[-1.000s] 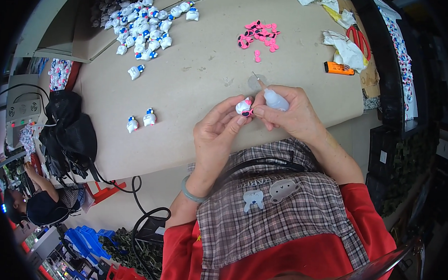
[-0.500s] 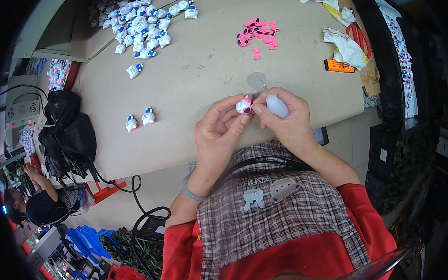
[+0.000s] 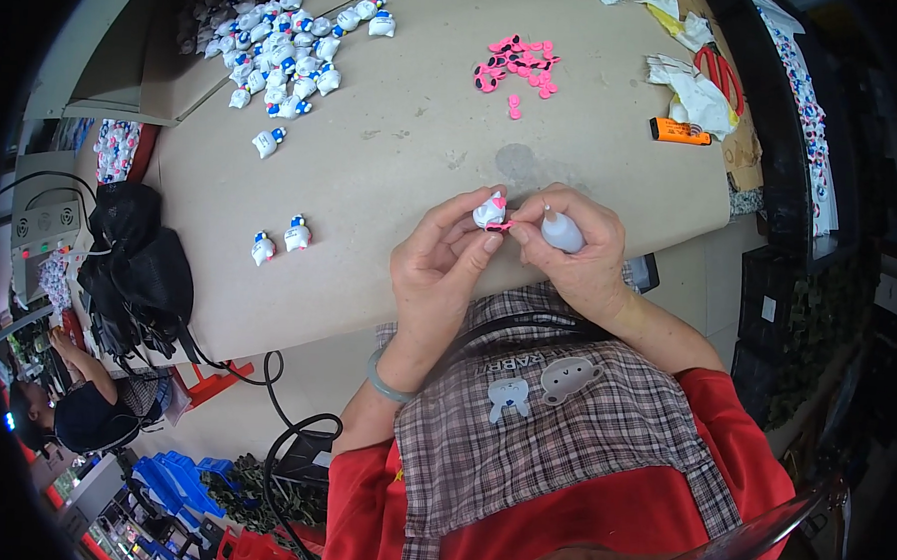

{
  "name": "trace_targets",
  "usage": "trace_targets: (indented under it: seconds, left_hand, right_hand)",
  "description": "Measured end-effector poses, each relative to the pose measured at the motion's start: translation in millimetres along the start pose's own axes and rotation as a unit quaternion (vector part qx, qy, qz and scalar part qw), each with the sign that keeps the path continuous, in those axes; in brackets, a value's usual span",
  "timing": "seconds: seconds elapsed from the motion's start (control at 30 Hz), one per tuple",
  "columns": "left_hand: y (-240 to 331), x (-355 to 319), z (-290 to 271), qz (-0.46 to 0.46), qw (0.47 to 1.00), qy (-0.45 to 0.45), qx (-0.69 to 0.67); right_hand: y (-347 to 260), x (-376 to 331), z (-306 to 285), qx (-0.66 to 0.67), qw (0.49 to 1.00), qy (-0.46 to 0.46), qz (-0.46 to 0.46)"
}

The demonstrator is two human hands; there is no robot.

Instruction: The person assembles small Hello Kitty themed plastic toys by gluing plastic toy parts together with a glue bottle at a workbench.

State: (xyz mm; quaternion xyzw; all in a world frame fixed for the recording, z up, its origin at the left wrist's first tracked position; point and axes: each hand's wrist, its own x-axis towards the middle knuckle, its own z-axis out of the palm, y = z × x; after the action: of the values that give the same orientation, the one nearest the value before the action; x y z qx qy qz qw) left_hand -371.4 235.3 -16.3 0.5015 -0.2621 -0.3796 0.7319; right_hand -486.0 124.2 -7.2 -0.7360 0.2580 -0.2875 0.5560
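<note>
Between the fingertips of my left hand (image 3: pixel 435 254) is a small white figurine head (image 3: pixel 487 214) with pink on its upper side. My right hand (image 3: pixel 597 262) keeps a small translucent squeeze bottle (image 3: pixel 563 234) in its fingers, its thin nozzle pointing up. With thumb and index finger, that hand also pinches a tiny pink-and-black piece (image 3: pixel 500 226) at the head's lower edge. Whether the piece touches the head I cannot tell. Past my hands, several similar pink and black pieces (image 3: pixel 518 65) lie in a loose group on the table (image 3: pixel 393 177).
White-and-blue figurine bodies (image 3: pixel 278 57) are heaped at the far left, with a few apart nearer me. At the right lie an orange box cutter (image 3: pixel 679 132), red-handled scissors (image 3: pixel 719 80) and crumpled wrappers (image 3: pixel 689 95). A black bag (image 3: pixel 139 257) hangs at the left edge; another person (image 3: pixel 88 399) sits beyond.
The pink-and-black piece has swung from the front of the head to its lower edge. My right hand has turned the bottle, and its nozzle has drawn back from the far left.
</note>
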Motion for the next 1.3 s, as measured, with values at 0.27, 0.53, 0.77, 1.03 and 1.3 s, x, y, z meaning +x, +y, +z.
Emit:
trace_targets:
  seconds: [0.27, 0.53, 0.77, 1.03, 1.3]
  left_hand:
    - [-1.2, 0.9, -3.3, 0.009, 0.999, -0.04, 0.011]
    - [-0.3, 0.0, -0.8, 0.006, 1.0, -0.027, 0.008]
    - [0.0, -1.5, -1.3, 0.014, 0.999, -0.032, 0.02]
    - [-3.7, -1.5, -4.8, 0.003, 1.0, -0.025, 0.011]
    - [0.1, 3.9, -11.9, -0.072, 0.989, -0.001, -0.127]
  right_hand:
    - [1.7, 4.4, -7.7, -0.061, 0.994, -0.023, -0.084]
    - [2.7, -1.5, 0.3, -0.055, 0.994, 0.01, -0.095]
    - [1.0, -3.7, 0.7, 0.014, 1.0, 0.008, 0.003]
    - [3.5, 2.7, 0.6, 0.006, 0.999, -0.021, 0.042]
    - [-9.8, 20.4, -0.6, 0.134, 0.981, -0.062, 0.127]
